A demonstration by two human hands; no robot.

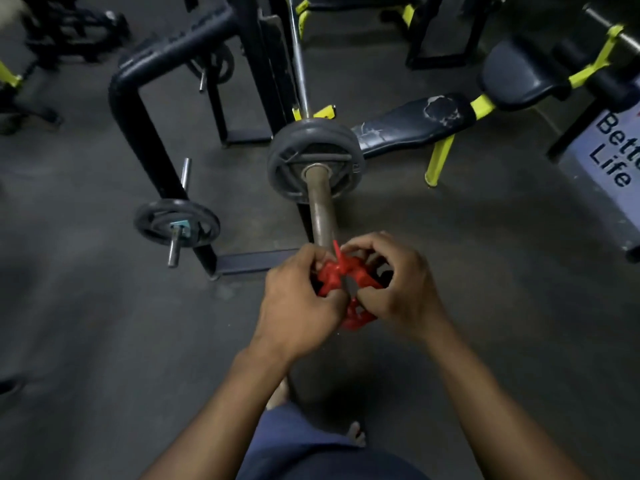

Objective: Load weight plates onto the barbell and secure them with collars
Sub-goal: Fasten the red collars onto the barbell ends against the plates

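The barbell sleeve (320, 213) points toward me, with a grey weight plate (287, 164) loaded on it further along. A red plastic collar (349, 271) sits at the near end of the sleeve. My left hand (298, 303) grips the collar from the left, fingers curled round it. My right hand (398, 285) grips it from the right, with the thumb and fingers pinching its upper part. Both hands hide much of the collar and the tip of the sleeve.
A dark rack frame (145, 133) stands to the left, with a smaller plate (176, 223) stored on a peg. A worn bench (412, 123) with yellow legs lies behind the plate. A printed banner (602, 150) is at the right. My bare feet (356, 434) are below.
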